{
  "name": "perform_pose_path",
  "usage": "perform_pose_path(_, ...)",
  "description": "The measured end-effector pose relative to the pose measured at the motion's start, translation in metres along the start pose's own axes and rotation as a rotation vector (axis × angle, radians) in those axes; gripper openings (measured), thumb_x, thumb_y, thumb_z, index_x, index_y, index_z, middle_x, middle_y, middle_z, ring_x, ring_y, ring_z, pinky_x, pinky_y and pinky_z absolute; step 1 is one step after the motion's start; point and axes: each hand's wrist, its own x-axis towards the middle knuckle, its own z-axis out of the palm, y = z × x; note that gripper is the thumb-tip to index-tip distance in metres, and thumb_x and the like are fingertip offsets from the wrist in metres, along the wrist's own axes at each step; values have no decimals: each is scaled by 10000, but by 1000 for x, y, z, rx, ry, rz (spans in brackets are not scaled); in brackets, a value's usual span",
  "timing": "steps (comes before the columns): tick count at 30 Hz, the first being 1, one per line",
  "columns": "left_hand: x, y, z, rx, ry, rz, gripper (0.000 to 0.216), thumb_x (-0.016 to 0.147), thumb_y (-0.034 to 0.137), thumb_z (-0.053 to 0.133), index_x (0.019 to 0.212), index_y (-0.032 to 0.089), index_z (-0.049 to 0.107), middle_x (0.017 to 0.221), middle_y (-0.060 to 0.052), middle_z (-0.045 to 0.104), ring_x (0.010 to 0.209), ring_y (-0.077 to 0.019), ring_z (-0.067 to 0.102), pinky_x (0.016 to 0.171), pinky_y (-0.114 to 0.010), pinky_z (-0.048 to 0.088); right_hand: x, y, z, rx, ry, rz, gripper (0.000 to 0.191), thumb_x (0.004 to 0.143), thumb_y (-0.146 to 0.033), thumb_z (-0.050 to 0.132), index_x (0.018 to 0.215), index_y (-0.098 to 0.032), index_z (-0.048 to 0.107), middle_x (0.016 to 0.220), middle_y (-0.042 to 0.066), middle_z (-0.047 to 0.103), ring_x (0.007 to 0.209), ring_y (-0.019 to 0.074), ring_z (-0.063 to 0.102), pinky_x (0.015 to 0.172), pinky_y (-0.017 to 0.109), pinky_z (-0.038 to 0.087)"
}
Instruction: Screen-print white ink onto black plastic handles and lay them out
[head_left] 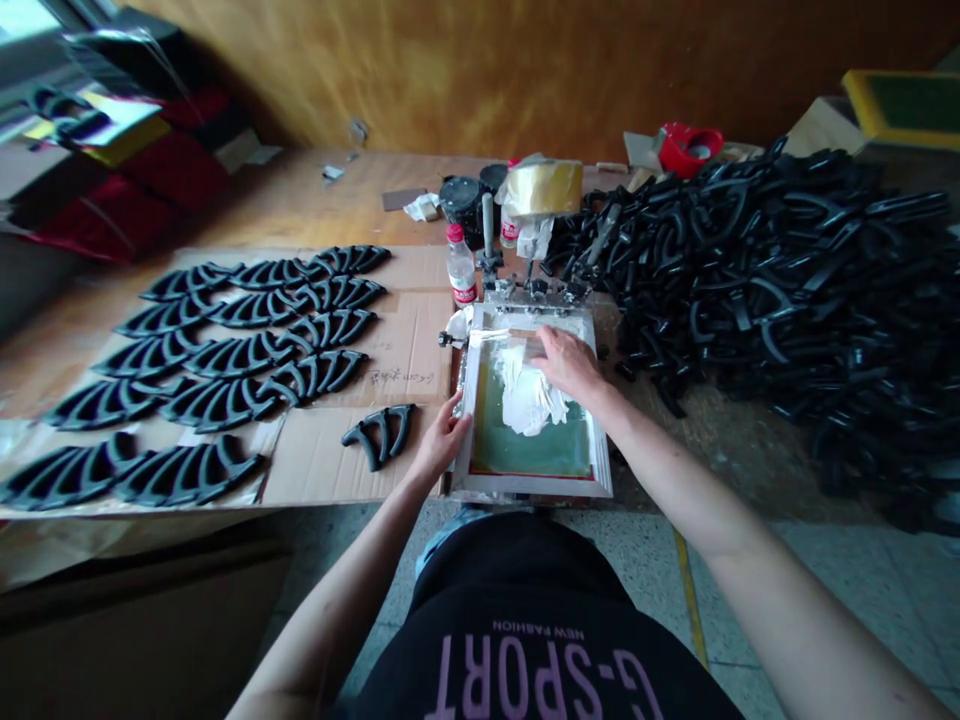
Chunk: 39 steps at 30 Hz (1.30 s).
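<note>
A silver-edged screen printing frame (604, 470) lies flat before me, clamped at its far end. White ink (525, 397) is smeared thickly over its green mesh. My right hand (568, 362) is closed round a squeegee (517, 345) near the far end of the mesh, at the upper edge of the ink. At the frame's left edge, my left hand (448, 432) grips the side; its lower fingers are hidden. Just left of that hand, a few curved black plastic parts (382, 435) lie on cardboard.
Rows of black parts (225, 390) cover the cardboard (405, 350) on the left. A big heap of black pieces (750, 270) fills the right side. Behind the frame stand a plastic bottle (461, 268), dark tubs (461, 205) and a tape roll (551, 188); a red tape dispenser (686, 150) sits farther right.
</note>
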Motion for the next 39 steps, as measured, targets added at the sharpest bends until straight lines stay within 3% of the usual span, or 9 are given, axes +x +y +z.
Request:
perform_pose_path(2, 0, 0, -1, -11, -8, -20, 683, 827, 508, 587, 1430, 209, 469, 844, -30, 686, 691, -154, 607, 593, -232, 444, -19, -9, 8, -24, -105, -40, 118, 876, -205, 592, 984, -176, 629, 957, 91, 664, 883, 228, 610, 774, 329, 469)
perform_pose_path(9, -2, 1, -1, -44, 5, -31, 667, 822, 509, 597, 1401, 193, 502, 930, -53, 711, 812, -188, 653, 690, -258, 494, -79, 0, 1, 99, -224, -444, 205, 826, -51, 531, 889, -195, 663, 885, 45, 665, 829, 180, 590, 695, 275, 413)
perform_pose_path(16, -4, 3, -1, -95, -12, -44, 710, 810, 554, 597, 1403, 181, 482, 883, -57, 700, 721, -173, 641, 578, -237, 468, -70, -2, 12, 48, -49, -330, 249, 836, -39, 499, 930, -189, 674, 943, 67, 672, 886, 198, 585, 733, 292, 432)
perform_pose_path(19, -6, 7, -1, -115, -21, -53, 721, 805, 561, 603, 1404, 180, 476, 898, -62, 702, 733, -174, 642, 581, -234, 460, -83, -4, 16, 74, -102, -422, 248, 843, -52, 516, 966, -193, 679, 964, 62, 679, 897, 197, 595, 748, 291, 451)
perform_pose_path(22, -9, 17, -5, -97, -19, -46, 731, 801, 551, 615, 1413, 178, 468, 852, -50, 696, 698, -155, 621, 570, -221, 438, -67, -4, 4, 146, -92, -344, 167, 868, -163, 594, 992, -228, 684, 940, 32, 676, 870, 188, 614, 754, 291, 470)
perform_pose_path(28, -30, 76, -26, -154, -51, 25, 652, 835, 606, 566, 1356, 214, 537, 685, 5, 629, 505, -103, 494, 440, -201, 325, 18, 26, -46, 127, 166, -46, 567, 828, -358, 701, 1364, -287, 530, 1074, 58, 648, 927, 230, 614, 826, 364, 485)
perform_pose_path(33, -26, 151, -29, -383, 94, 285, 564, 897, 658, 399, 984, 182, 691, 817, -54, 685, 612, -125, 603, 505, -224, 458, 12, 110, -54, 197, 419, 295, 330, 939, -378, 489, 1153, -187, 651, 957, 79, 667, 854, 217, 610, 787, 353, 476)
perform_pose_path(36, -5, 189, -25, -519, 103, 435, 555, 898, 653, 402, 1050, 187, 663, 893, -79, 703, 753, -157, 664, 588, -239, 518, -24, 122, -16, 240, 215, 444, 297, 917, -410, 507, 920, -171, 683, 825, 69, 665, 766, 205, 597, 717, 325, 469)
perform_pose_path(39, 8, 197, -14, -601, 103, 414, 561, 902, 660, 383, 1133, 203, 612, 920, -93, 717, 853, -178, 685, 630, -246, 537, -58, 89, 32, 239, -31, 232, 283, 858, -461, 610, 851, -184, 667, 892, 70, 654, 826, 202, 601, 758, 312, 467)
